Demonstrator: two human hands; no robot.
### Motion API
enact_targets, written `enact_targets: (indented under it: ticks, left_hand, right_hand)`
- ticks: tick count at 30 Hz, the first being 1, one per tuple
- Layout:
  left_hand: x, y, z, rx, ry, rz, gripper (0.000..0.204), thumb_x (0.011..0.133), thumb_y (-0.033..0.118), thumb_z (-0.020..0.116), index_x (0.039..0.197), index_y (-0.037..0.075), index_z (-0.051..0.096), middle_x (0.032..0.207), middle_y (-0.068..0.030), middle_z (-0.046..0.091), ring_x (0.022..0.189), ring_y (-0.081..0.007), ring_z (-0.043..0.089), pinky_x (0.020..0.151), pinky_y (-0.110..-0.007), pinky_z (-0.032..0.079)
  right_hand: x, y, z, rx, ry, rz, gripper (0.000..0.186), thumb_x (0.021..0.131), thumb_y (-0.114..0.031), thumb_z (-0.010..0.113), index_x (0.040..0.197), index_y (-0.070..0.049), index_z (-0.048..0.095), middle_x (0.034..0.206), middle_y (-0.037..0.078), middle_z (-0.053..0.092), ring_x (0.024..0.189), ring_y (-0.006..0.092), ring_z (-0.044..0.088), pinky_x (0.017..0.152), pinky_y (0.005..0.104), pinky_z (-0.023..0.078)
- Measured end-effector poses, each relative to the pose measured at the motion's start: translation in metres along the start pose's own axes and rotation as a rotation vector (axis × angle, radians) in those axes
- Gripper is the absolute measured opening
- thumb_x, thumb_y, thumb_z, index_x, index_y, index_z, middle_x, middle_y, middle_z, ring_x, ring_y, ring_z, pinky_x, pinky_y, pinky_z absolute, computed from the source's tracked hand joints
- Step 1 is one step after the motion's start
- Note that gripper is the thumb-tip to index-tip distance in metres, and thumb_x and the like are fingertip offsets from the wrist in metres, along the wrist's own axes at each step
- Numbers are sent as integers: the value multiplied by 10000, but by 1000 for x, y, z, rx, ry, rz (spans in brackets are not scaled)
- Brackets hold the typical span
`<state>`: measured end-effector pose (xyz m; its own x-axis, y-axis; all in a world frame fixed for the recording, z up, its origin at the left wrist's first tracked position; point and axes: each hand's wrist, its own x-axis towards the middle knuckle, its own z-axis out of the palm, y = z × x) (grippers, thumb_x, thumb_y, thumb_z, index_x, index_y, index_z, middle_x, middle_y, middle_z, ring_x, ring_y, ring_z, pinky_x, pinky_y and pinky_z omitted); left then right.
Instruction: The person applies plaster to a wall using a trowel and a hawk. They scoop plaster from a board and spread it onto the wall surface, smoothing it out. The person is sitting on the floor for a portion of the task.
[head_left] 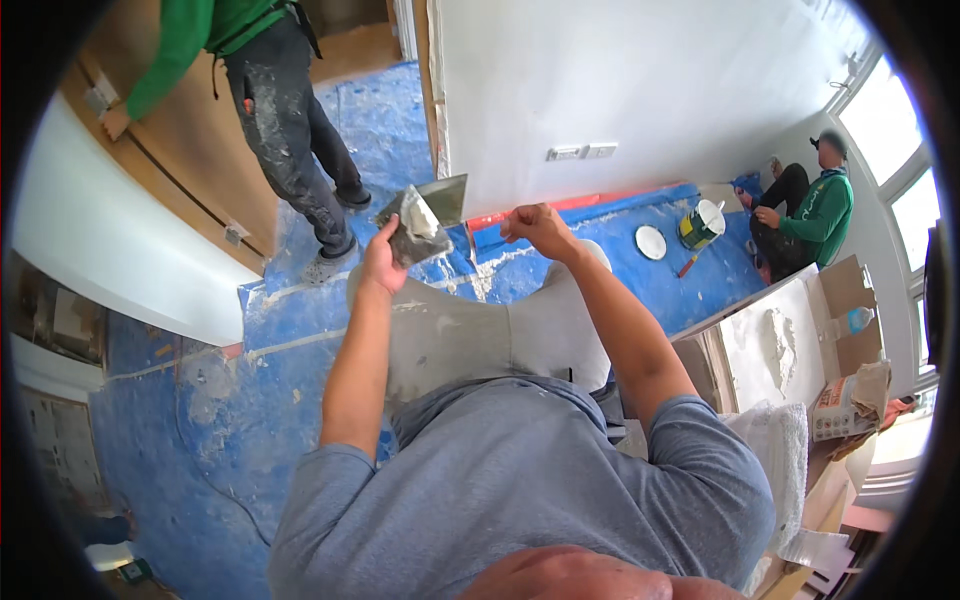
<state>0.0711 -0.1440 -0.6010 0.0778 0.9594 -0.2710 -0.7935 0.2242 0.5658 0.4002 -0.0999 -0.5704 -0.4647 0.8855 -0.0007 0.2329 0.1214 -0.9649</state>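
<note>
My left hand is closed on the edge of a flat grey filling blade, its thumb on top. A lump of white filler sits on the blade. Just behind it, a second grey blade sticks out toward the wall; what supports it is hidden. To the right of the blades, apart from them, my right hand is closed with its fingers pinched together. Whether something small is between those fingers I cannot make out. Both hands are held out in front of my grey trousers.
Blue sheeting covers the floor. By the white wall are an open paint tin, a white lid and a brush. One person stands at left; another sits at right. Boxes stand beside me.
</note>
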Motion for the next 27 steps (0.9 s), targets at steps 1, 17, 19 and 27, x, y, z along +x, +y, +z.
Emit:
enact_targets:
  ticks: [1,17,19,27]
  left_hand:
    - [-11,-4,7,-10,-12,5,337,1015,276,621,1267,53,649,1228,-90,714,1099,-249,697,1000,-418,534]
    - [-36,-25,111,-114,-77,141,398,1028,249,546,1369,44,556,1323,-83,654,1209,-263,634,1083,-443,473]
    - [-35,-18,112,-124,-158,184,419,991,215,546,1365,26,552,1320,-97,655,1221,-273,628,1097,-448,462]
    - [-16,-5,134,-37,-96,318,261,997,69,583,1256,50,614,1263,-78,671,1159,-207,630,1006,-381,498]
  right_hand:
    - [-1,-16,5,94,48,3,291,1002,-242,639,1014,37,718,951,108,745,839,182,714,800,315,574]
    - [-7,-52,0,783,333,-1,367,1056,-241,531,1346,-17,527,1244,120,645,1054,231,688,802,393,637]
    - [-7,-43,-11,667,390,-16,384,1033,-183,573,1380,-37,499,1245,126,643,1063,236,687,814,397,637]
    - [-9,-69,-37,47,516,31,753,821,20,741,1499,-108,438,1044,103,704,787,131,677,646,285,568]
